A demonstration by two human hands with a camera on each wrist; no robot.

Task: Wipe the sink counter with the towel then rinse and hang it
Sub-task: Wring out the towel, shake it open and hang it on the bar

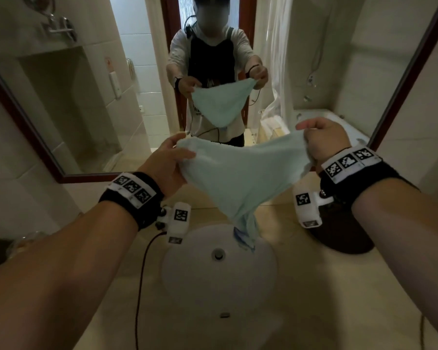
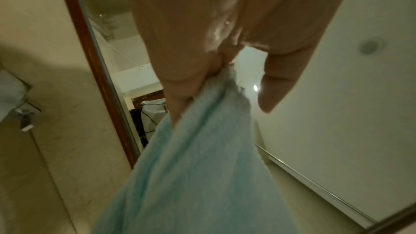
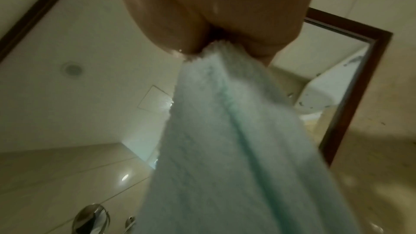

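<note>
- Towel [image 1: 240, 178]: light blue-green, held up in the air between my two hands, stretched along its top edge, above the sink [image 1: 187, 261] and in front of the mirror [image 1: 48, 157].
- Its middle sags into a point; the lowest corner hangs over the back part of the basin, near the drain [image 1: 218, 254]. Can't tell from the head view whether that tip touches the porcelain, looks just clear.
- My left hand [image 1: 166, 164]: pinching the towel's left top corner, thumb on the near side, fingers behind the cloth. Left wrist view confirms it: towel [image 2: 202, 166] bunched between the fingers [image 2: 180, 86], one finger out free to the side.
- My right hand [image 1: 321, 140]: fist curled tight round the right top corner. Right wrist view: cloth [image 3: 236, 140] comes straight out of the closed grip, skin looks wet.
- Both hands are raised at about the same height, well apart, right a bit higher.
- Counter [image 1: 314, 299]: beige stone around the white round basin. A dark round object [image 1: 344, 238] sits on it to the right of the sink, under my right wrist.
- Black cable [image 1: 141, 274] runs down from my left wrist rig across the counter.
- Mirror shows a reflection of the same pose, towel spread between both hands.
</note>
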